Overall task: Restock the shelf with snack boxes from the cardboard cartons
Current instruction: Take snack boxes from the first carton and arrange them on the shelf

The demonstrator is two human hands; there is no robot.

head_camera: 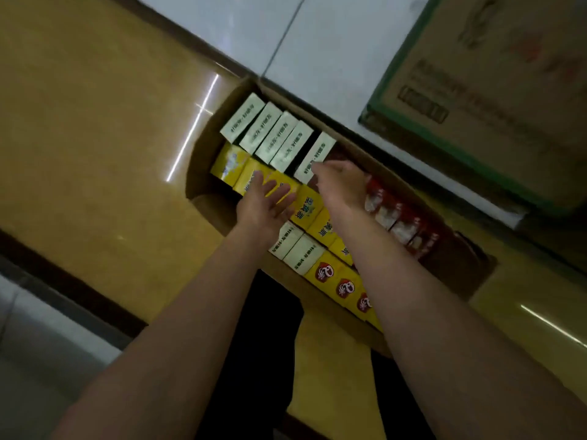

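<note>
The left hand [265,206], at the middle of the frame, is open with the fingers spread and the palm turned up; it lies over a yellow box [254,179] and grips nothing. The right hand [341,185], just to the right of it, is curled, and its fingertips [317,168] touch the lower end of a white box [316,157] that stands a little apart from its row; whether the fingers really pinch this box, I cannot tell. Both hands are inside an open carton [208,147] that runs from the middle of the frame to the lower right. In the carton there is a row of white boxes [266,133] with small dark printed letters, too blurred to read, a row of yellow boxes [313,214] with blue writing, also not readable, two more white boxes [295,246] nearer to the person, some yellow boxes with a red round mark [338,281] that carries a white sign like the letter P, and red packs [397,217] along the right wall. The carton stands on a shiny yellow-brown floor [95,138] with thin light reflections. At the top of the frame there is a pale white surface [317,42], and in the upper right corner a second closed carton [476,90] with a green edge and blurred print.
</note>
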